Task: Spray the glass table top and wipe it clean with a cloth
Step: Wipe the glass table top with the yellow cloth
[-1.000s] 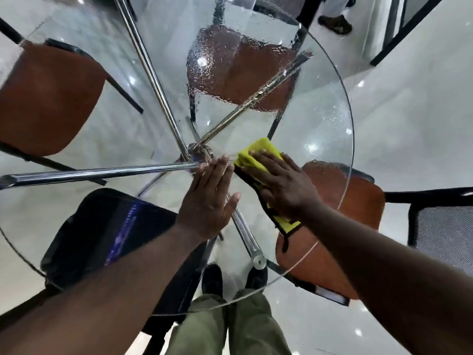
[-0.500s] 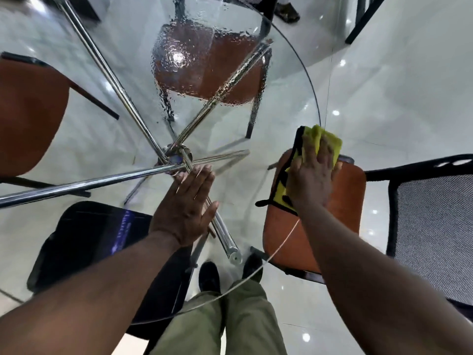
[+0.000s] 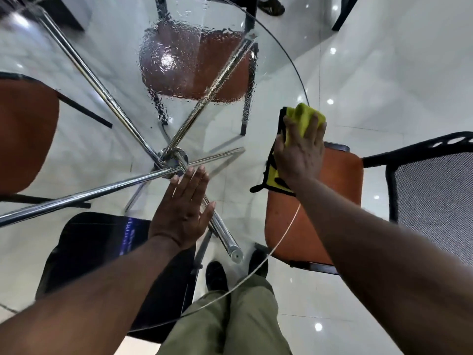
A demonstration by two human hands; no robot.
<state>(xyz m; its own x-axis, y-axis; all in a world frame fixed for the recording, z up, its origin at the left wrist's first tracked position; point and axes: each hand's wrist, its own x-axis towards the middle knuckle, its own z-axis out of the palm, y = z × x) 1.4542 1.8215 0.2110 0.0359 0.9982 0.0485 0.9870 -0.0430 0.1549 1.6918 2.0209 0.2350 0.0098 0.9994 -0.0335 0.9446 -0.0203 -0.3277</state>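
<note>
The round glass desk top (image 3: pixel 256 175) fills the left and centre of the frame, its rim curving from the top centre down the right side to the bottom centre. The yellow cloth (image 3: pixel 304 116), edged in black, lies on the glass right at that rim, at centre right. The right hand (image 3: pixel 299 155) presses flat on the cloth, fingers (image 3: pixel 313 126) spread and nearly straight, not curled round it. The left hand (image 3: pixel 181 213) rests palm down on the glass at the centre, fingers straight and together, just below the chrome hub (image 3: pixel 174 160) where the legs cross under the top.

Water droplets (image 3: pixel 184 62) cover the upper centre of the glass. The glass between the 2 hands shows no droplets. Past the rim beside the cloth lies open tiled floor (image 3: pixel 384 85). An orange chair (image 3: pixel 307 221) sits partly under the rim at lower right, with a black mesh chair (image 3: pixel 435 196) beyond it.
</note>
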